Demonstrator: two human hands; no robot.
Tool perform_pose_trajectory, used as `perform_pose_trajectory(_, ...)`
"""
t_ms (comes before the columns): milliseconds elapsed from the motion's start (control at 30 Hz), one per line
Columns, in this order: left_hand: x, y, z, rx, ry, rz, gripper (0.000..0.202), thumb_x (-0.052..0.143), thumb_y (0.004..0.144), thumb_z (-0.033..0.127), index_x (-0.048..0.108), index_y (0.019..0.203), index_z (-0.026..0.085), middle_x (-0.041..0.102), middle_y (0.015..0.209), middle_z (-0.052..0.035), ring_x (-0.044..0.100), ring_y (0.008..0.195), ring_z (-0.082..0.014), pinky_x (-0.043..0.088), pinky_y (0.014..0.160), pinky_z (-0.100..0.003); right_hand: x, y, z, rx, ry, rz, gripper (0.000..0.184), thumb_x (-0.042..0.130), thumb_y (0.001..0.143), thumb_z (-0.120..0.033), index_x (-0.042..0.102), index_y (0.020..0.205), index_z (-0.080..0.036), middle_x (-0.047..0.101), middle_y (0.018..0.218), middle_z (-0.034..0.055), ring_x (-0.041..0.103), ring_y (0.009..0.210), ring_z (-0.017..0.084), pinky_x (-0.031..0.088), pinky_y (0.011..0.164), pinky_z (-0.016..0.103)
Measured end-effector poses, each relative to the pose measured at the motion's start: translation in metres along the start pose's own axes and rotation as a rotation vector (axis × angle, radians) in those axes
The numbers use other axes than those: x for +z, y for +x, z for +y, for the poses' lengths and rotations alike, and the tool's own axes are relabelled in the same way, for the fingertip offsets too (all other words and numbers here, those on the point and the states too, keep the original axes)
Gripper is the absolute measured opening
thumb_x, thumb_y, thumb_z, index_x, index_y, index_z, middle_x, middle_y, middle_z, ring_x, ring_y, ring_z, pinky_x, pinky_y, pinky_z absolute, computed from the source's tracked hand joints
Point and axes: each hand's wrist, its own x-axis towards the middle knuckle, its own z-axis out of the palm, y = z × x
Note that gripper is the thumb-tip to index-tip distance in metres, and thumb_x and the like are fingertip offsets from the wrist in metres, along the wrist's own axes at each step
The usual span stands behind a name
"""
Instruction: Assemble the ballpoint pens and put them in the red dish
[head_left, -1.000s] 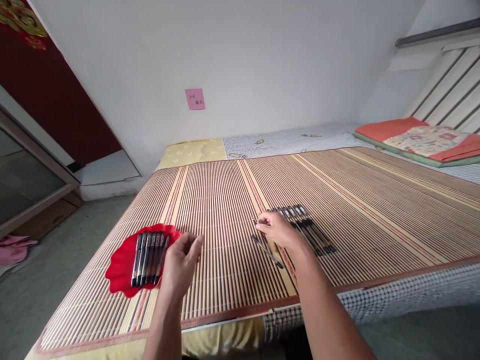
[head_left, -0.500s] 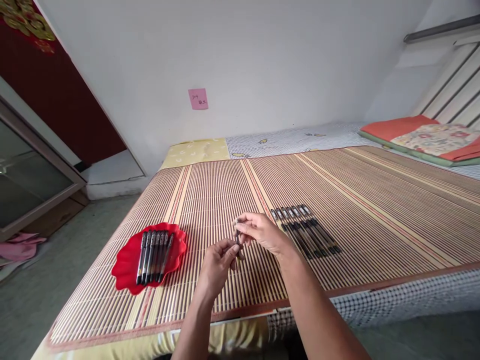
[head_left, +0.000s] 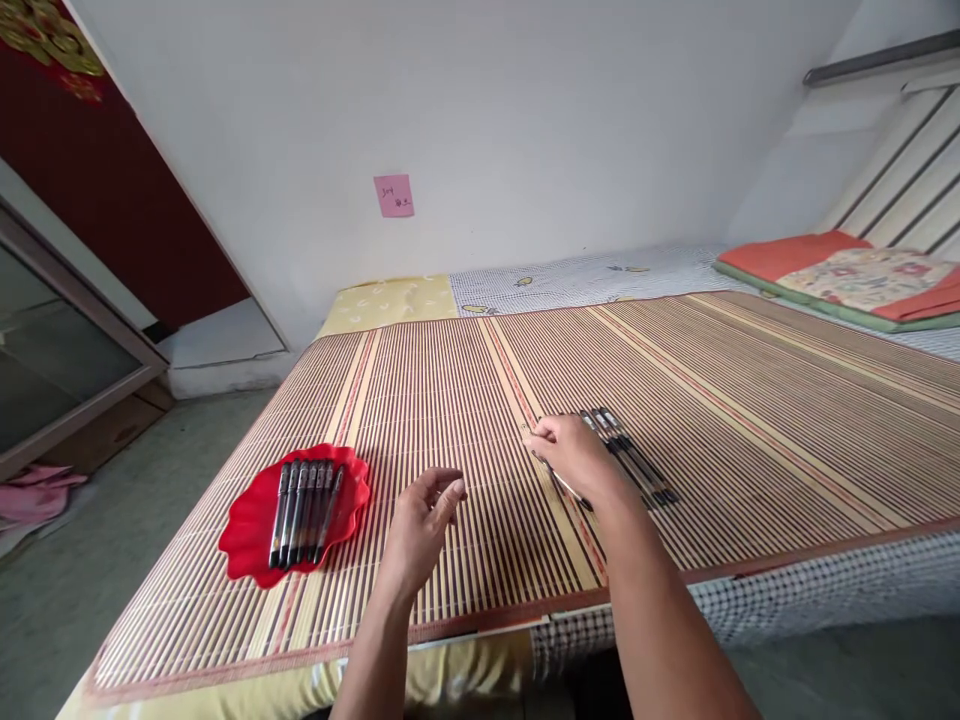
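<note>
Head cam: our left hand (head_left: 426, 515) is over the mat (head_left: 675, 380), fingers loosely curled, thumb spread away from them. Our right hand's (head_left: 570, 455) fingers are bunched up at one slanted pen (head_left: 576, 496), but honestly we can't tell if they're gripping it. There's a row of pens (head_left: 637, 468) partly hidden behind that hand, plus a batch of pens (head_left: 302, 515) in our red dish (head_left: 247, 520), off left.

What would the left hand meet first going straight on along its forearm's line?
No separate object: the left hand's way looks free over the striped mat toward the wall. Angled down, it would likely touch the mat first; its height above it is hard to judge.
</note>
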Motion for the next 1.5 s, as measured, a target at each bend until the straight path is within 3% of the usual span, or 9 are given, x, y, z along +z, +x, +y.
perform_pose_trajectory(67, -0.001, 0.001, -0.003, -0.001, 0.005, -0.006, 0.034, 0.063, 0.09, 0.046, 0.069, 0.104, 0.015, 0.069, 0.082, -0.0044, 0.056, 0.066, -0.015, 0.048, 0.062, -0.028, 0.004, 0.003, 0.009, 0.101, -0.265, -0.033, 0.018, 0.07, 0.085, -0.021, 0.065, 0.068, -0.017, 0.069, 0.07, 0.0065, 0.064, 0.066, 0.02, 0.033, 0.057, 0.029)
perform_pose_trajectory(200, 0.002, 0.001, -0.003, 0.001, 0.013, -0.058, 0.03, 0.062, 0.091, 0.044, 0.068, 0.099, 0.015, 0.068, 0.08, -0.0037, 0.057, 0.066, -0.0152, 0.047, 0.061, -0.027, 0.014, 0.006, 0.01, 0.184, -0.377, -0.079, 0.004, 0.072, 0.078, -0.011, 0.072, 0.075, -0.014, 0.074, 0.078, 0.013, 0.067, 0.071, 0.022, 0.03, 0.058, 0.03)
perform_pose_trajectory(367, 0.005, 0.0, -0.001, 0.003, 0.047, -0.101, 0.027, 0.058, 0.093, 0.042, 0.066, 0.091, 0.016, 0.066, 0.078, -0.0027, 0.056, 0.065, -0.014, 0.046, 0.063, -0.027, 0.003, 0.007, 0.007, 0.142, -0.401, 0.002, 0.012, 0.064, 0.09, -0.021, 0.073, 0.083, -0.017, 0.076, 0.087, 0.0111, 0.067, 0.076, 0.021, 0.03, 0.059, 0.03)
perform_pose_trajectory(600, 0.005, 0.0, 0.0, -0.021, 0.042, -0.12, 0.028, 0.057, 0.093, 0.043, 0.065, 0.093, 0.016, 0.066, 0.079, -0.003, 0.055, 0.066, -0.0145, 0.045, 0.063, -0.028, -0.003, 0.009, 0.026, 0.145, -0.35, 0.062, 0.022, 0.07, 0.084, -0.021, 0.067, 0.062, -0.018, 0.071, 0.069, 0.0084, 0.063, 0.066, 0.02, 0.03, 0.057, 0.029)
perform_pose_trajectory(867, 0.004, 0.002, -0.002, 0.003, 0.053, -0.112, 0.029, 0.058, 0.093, 0.045, 0.065, 0.091, 0.016, 0.065, 0.078, -0.003, 0.056, 0.066, -0.0148, 0.045, 0.063, -0.028, -0.015, 0.012, 0.046, 0.132, -0.099, 0.28, 0.022, 0.063, 0.087, -0.023, 0.066, 0.066, -0.018, 0.072, 0.068, 0.008, 0.066, 0.06, 0.021, 0.042, 0.054, 0.029)
perform_pose_trajectory(1000, 0.003, 0.002, -0.007, 0.005, 0.044, -0.127, 0.028, 0.058, 0.094, 0.043, 0.065, 0.092, 0.017, 0.065, 0.078, -0.0032, 0.055, 0.066, -0.015, 0.045, 0.063, -0.029, -0.012, 0.016, 0.049, 0.085, 0.09, 0.39, 0.025, 0.056, 0.094, -0.038, 0.068, 0.088, -0.017, 0.076, 0.077, 0.0081, 0.071, 0.062, 0.02, 0.051, 0.052, 0.027)
perform_pose_trajectory(1100, 0.003, 0.002, -0.009, -0.001, 0.043, -0.136, 0.028, 0.058, 0.095, 0.043, 0.066, 0.093, 0.017, 0.066, 0.079, -0.0034, 0.056, 0.067, -0.0153, 0.046, 0.063, -0.029, -0.01, 0.017, 0.047, 0.001, 0.214, 0.544, 0.034, 0.059, 0.091, -0.049, 0.066, 0.084, -0.017, 0.073, 0.072, 0.0088, 0.071, 0.062, 0.023, 0.054, 0.054, 0.031)
perform_pose_trajectory(1233, 0.004, 0.002, -0.007, -0.015, 0.056, -0.151, 0.03, 0.057, 0.095, 0.045, 0.066, 0.095, 0.017, 0.067, 0.08, -0.004, 0.056, 0.067, -0.0154, 0.046, 0.063, -0.028, -0.005, 0.017, 0.046, -0.086, 0.132, 0.671, 0.035, 0.056, 0.091, -0.052, 0.064, 0.081, -0.019, 0.071, 0.072, 0.0099, 0.068, 0.063, 0.024, 0.054, 0.06, 0.036)
perform_pose_trajectory(1500, 0.005, 0.001, -0.007, -0.028, 0.07, -0.161, 0.032, 0.059, 0.093, 0.047, 0.068, 0.095, 0.016, 0.069, 0.08, -0.0048, 0.061, 0.07, -0.0174, 0.048, 0.064, -0.029, -0.002, 0.018, 0.04, -0.015, 0.277, 0.437, 0.039, 0.058, 0.09, -0.056, 0.064, 0.084, -0.018, 0.071, 0.075, 0.0086, 0.07, 0.066, 0.023, 0.056, 0.057, 0.032)
